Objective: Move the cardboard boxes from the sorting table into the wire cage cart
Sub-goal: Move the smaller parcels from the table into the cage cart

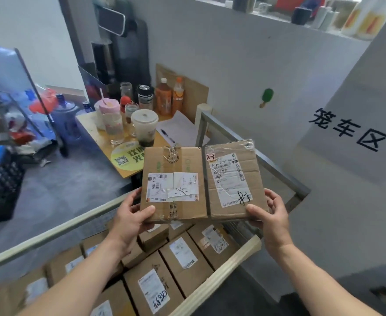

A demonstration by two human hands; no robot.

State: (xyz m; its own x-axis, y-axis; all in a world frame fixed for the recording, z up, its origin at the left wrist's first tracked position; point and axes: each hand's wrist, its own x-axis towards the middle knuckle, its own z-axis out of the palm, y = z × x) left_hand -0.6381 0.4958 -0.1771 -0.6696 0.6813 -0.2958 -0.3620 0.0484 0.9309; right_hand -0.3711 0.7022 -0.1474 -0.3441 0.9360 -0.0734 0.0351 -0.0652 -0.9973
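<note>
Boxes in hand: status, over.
Hands: left hand grips left box, right hand grips right box. Both held side by side over cage cart. Below, packed boxes; no obstruction seen.

Cart top open between rails, packed boxes filling its floor below, cluttered desk behind left, wall close right.

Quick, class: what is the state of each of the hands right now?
Left hand: holding the left cardboard box.
Right hand: holding the right cardboard box.
</note>
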